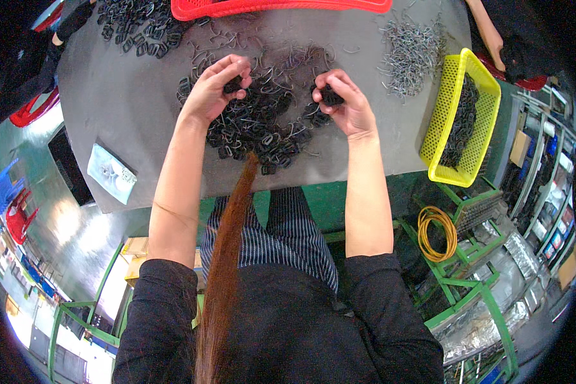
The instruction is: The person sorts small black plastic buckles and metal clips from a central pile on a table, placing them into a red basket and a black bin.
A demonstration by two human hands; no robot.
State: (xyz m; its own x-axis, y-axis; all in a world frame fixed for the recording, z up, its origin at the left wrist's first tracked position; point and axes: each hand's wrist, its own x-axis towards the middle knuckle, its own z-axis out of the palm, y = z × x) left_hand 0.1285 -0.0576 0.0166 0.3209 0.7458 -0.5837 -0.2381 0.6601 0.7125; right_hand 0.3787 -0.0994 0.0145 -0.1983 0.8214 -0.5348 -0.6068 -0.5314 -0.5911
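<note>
A pile of small black buckle-like plastic pieces (265, 139), mixed with bent wire hooks, lies on the grey table (153, 121) in front of me. Over the pile's left side, my left hand (210, 89) is closed around a black plastic piece (233, 84). At its right side, my right hand (352, 110) has its fingers curled round a clump of black plastic pieces (331, 96). My fingers partly cover what both hands hold, so I cannot tell how many pieces there are. Loose wire hooks (301, 56) are scattered just beyond my hands.
A yellow basket (434, 128) holding black pieces stands at the table's right edge. Silvery wire hooks (411, 54) lie behind it. A red tray (281, 8) and more black pieces (137, 29) are at the far side. A pale blue packet (111, 173) lies left. Other people sit at both sides.
</note>
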